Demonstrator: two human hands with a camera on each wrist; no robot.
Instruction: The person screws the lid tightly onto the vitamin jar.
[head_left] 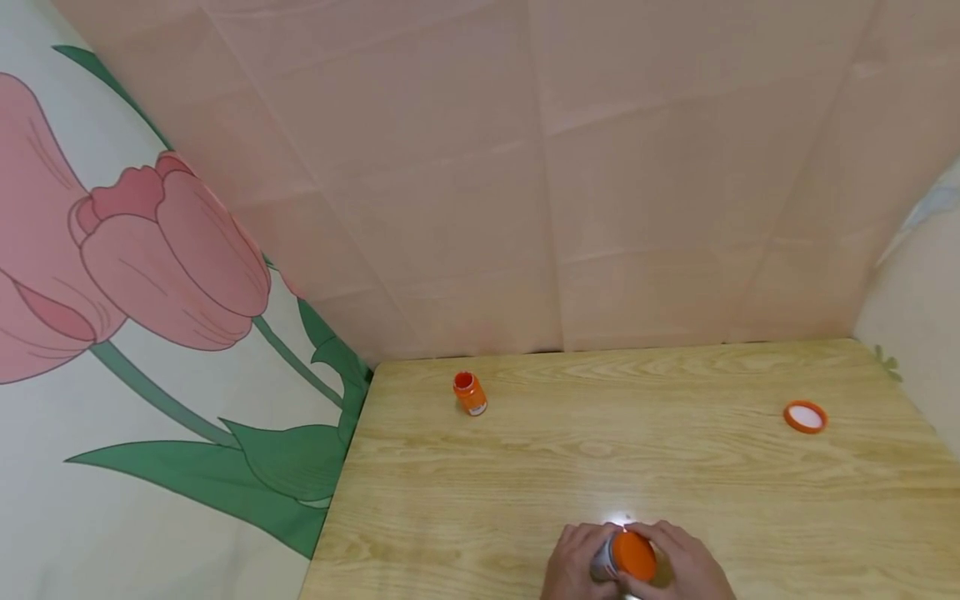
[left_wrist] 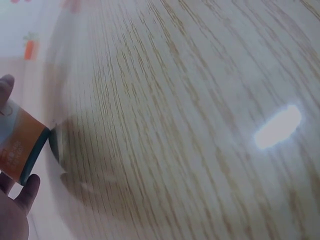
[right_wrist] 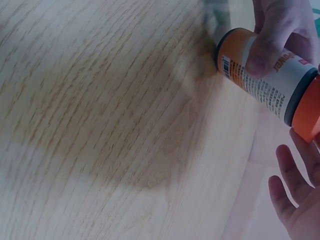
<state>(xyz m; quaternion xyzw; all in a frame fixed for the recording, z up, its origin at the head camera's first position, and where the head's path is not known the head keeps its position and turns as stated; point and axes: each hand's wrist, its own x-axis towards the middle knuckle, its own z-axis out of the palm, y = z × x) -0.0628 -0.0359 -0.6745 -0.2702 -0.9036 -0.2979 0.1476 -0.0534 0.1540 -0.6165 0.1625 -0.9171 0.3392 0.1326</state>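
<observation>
Near the table's front edge in the head view, my left hand grips the body of a canister with a printed white-and-orange label and dark rims. My right hand holds the orange lid at the canister's end, thumb and fingers around its edge. The canister is tilted, its lid end toward my right hand. In the right wrist view, the lower end of the canister is right at the tabletop. The left wrist view catches only the lower part of the canister, between fingertips at the left edge.
An open orange jar stands toward the back left of the wood-grain table. At the back right lies an orange-rimmed lid with its white inside up. A draped cloth hangs behind; a tulip-painted wall borders the left.
</observation>
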